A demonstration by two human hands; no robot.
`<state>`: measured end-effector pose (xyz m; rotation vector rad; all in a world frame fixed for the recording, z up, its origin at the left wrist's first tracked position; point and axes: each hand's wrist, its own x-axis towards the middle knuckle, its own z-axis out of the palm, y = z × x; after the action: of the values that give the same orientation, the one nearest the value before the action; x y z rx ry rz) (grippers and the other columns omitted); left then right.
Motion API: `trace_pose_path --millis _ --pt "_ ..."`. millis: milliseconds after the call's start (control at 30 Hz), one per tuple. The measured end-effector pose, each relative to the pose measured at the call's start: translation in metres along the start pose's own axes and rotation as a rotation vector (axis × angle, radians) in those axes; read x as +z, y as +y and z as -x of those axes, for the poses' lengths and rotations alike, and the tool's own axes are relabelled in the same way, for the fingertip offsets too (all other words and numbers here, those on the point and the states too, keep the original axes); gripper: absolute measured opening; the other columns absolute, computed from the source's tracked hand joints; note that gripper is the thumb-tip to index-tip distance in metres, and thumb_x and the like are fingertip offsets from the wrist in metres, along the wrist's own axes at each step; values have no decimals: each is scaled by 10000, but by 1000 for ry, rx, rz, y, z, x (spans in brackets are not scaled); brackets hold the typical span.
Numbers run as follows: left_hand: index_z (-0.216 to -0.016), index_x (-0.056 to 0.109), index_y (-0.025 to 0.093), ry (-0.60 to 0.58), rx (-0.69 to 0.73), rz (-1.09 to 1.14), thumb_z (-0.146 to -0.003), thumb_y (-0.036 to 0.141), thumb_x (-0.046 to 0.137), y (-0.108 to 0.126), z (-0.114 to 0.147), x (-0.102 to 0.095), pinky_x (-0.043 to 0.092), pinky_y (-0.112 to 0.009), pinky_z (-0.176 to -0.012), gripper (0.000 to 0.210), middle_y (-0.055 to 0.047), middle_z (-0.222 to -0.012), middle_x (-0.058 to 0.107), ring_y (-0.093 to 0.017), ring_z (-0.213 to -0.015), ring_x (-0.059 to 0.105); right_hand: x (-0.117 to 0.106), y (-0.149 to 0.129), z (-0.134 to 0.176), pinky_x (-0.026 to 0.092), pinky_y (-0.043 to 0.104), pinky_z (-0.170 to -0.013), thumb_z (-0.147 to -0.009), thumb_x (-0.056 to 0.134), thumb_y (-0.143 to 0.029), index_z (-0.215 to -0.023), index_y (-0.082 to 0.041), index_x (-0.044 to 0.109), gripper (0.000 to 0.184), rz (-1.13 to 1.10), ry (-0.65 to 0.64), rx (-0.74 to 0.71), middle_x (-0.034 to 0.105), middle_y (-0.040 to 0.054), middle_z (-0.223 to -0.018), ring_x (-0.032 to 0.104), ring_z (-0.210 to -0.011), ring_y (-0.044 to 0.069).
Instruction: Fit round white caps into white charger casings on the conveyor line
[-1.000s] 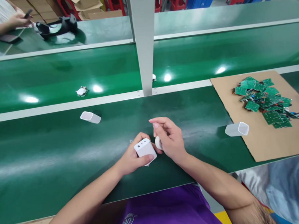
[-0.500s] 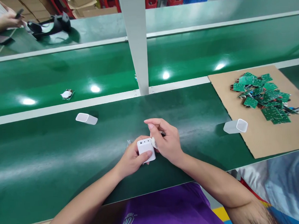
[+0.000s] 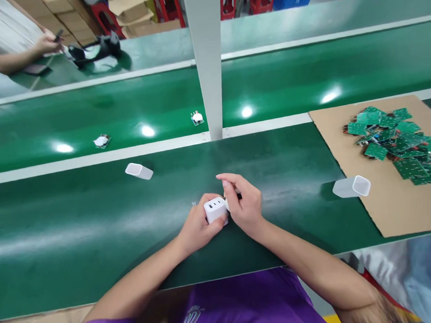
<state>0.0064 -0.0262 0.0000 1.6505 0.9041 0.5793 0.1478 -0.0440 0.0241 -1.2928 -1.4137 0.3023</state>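
My left hand (image 3: 200, 222) is wrapped around a small white charger (image 3: 216, 214). Its face with several port openings is tilted up toward me, and the thumb lies along its near side. My right hand (image 3: 244, 198) is closed at the charger's right edge, thumb and forefinger brought together. Between its fingers a bit of white and something dark show, mostly hidden, so I cannot make out what it grips. Tiny pale bits (image 3: 193, 204) lie on the green table just beyond my left hand.
White open-ended housings lie at left (image 3: 139, 171) and right (image 3: 352, 187). Green circuit boards (image 3: 398, 142) are heaped on cardboard (image 3: 377, 211). A grey post (image 3: 210, 65) rises ahead. Boards with white tops (image 3: 101, 141) (image 3: 197, 117) sit on the green belt (image 3: 155, 107). Another person's hand (image 3: 48, 43) holds a dark object.
The charger's port face is turned more toward me. A board partly hidden by the post now shows fully, further left of it. My view has shifted slightly left.
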Motion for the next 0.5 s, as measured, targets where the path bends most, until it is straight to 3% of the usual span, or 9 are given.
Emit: trace_pose_path --millis 100,200,367,500 --pt "-1138 439 215 12 -31 59 -789 327 591 1 -6 -12 489 -264 -658 397 -22 -897 700 -156 -723 645 -1 5 -8 456 199 -551 -963 499 -256 -1007 -192 662 181 -220 -21 198 597 -36 -670 555 -561 93" --pt "-1155 377 223 140 -71 31 -817 408 598 5 -17 -45 520 -302 -733 445 -69 -1035 703 -184 -829 676 -1 20 -15 422 203 -529 -936 511 -338 -979 -181 655 217 -292 -14 324 554 -43 -621 522 -536 97" --pt "-1109 583 188 435 -142 -757 -809 481 591 27 -67 -134 485 -370 -846 420 -130 -1091 681 -296 -1017 645 9 44 -16 431 219 -551 -930 452 -383 -963 -182 653 287 -177 -145 342 564 -25 -624 549 -562 123" --pt "-1234 550 111 527 -462 -950 -799 416 630 40 -122 -184 493 -369 -832 538 -196 -1144 678 -344 -1078 640 17 46 -9 442 218 -573 -925 444 -316 -933 -192 666 255 -124 -289 247 560 -31 -596 567 -568 127"
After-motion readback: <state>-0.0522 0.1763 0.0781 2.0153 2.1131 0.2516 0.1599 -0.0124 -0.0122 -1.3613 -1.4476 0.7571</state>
